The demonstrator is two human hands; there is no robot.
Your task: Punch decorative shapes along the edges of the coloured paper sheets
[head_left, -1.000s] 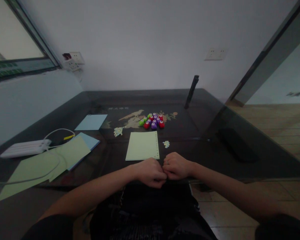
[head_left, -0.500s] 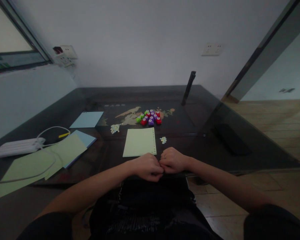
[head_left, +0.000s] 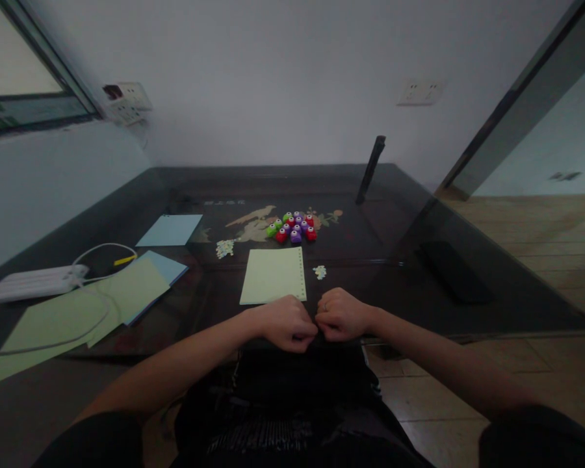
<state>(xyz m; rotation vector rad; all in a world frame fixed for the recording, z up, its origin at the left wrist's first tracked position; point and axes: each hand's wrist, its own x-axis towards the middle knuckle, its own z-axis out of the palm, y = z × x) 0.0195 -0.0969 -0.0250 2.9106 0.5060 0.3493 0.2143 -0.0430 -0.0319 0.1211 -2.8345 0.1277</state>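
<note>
Left hand, head view: left hand (head_left: 288,323) clenched in a fist at the table's near edge; anything inside the fingers cannot be seen.
Right hand: right hand (head_left: 338,315) likewise balled up, ring (head_left: 325,306) on one finger; knuckles close against the left fist, contact hard to tell.
Pale green sheet: pale green sheet (head_left: 273,276), hole-punched down its right side, flat just beyond the left fist, which covers a bit of its near edge; touch not certain.
Small pale pieces: one little pile (head_left: 320,272) right of the sheet, just far of the right fist; a larger pile (head_left: 225,248) off the sheet's far left corner.
One-eyed figures: tight cluster (head_left: 295,227) in green, red and purple, far of the sheet.
Left side: blue sheet (head_left: 170,230) lying alone; nearer, overlapping green and blue papers (head_left: 141,286), white device (head_left: 32,284) and cable beside and across them.
Right side: dark flat object (head_left: 455,273); black upright post (head_left: 370,170) farther back.
Surface: dark glossy table (head_left: 365,286).
</note>
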